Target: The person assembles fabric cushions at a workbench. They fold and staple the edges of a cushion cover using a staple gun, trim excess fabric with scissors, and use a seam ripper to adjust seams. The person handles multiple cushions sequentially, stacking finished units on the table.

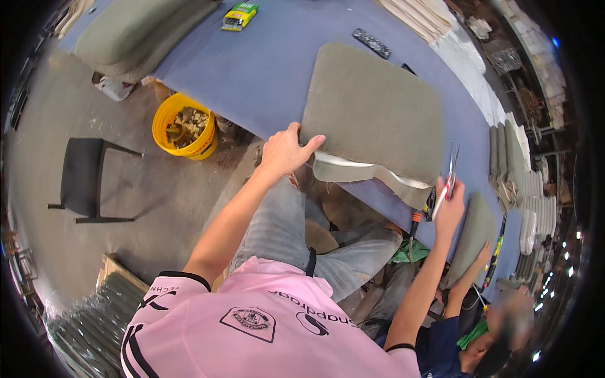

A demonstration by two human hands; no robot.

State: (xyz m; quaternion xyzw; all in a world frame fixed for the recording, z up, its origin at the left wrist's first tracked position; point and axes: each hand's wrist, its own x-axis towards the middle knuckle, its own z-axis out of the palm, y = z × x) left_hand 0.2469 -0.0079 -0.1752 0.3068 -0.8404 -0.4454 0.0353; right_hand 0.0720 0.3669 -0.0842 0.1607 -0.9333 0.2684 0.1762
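A grey-green fabric-covered cushion (378,110) lies on the blue table in front of me. Its near edge gapes, showing a white strip (372,169) above a hanging fabric flap (353,173). My left hand (288,150) grips the cushion's near left corner, thumb along the edge and the other fingers partly hidden. At the near right corner, my right hand (449,201) is closed round scissors (452,160) with red and white on the handles. Their blades point away from me, beside the cushion and apart from it.
A dark patterned strip (372,43) and a green-yellow packet (240,16) lie on the blue table (265,69). Stacked cushions (135,31) stand far left. A yellow bucket of scraps (184,126) and a black chair (85,176) are on the floor. At right a co-worker's hand (482,258) touches another cushion (472,236).
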